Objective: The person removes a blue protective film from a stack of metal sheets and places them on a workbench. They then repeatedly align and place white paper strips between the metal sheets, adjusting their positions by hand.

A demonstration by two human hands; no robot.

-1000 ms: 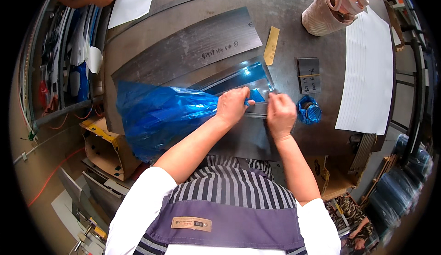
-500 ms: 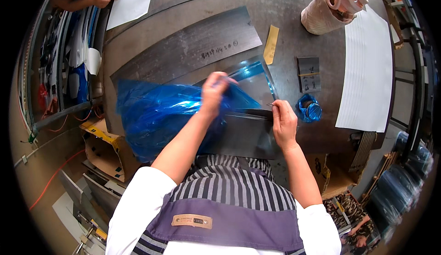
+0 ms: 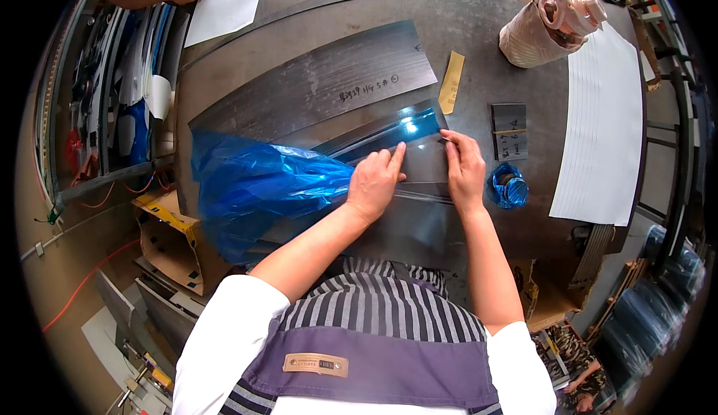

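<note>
I judge the peel more than half done: the crumpled blue plastic film (image 3: 262, 187) lies bunched left of the curved dark metal sheet (image 3: 407, 183) on my desk (image 3: 479, 26). My left hand (image 3: 374, 183) presses flat, fingers together, on that sheet; my right hand (image 3: 464, 168) pinches something small at its far right edge. A shiny blue strip there still looks covered.

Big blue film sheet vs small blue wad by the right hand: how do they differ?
The blue film sheet is large, spread loosely left of the left hand, still draped over the metal strips. The small blue wad is crumpled tight, lying loose right of the right hand. Both are glossy blue plastic.
</note>
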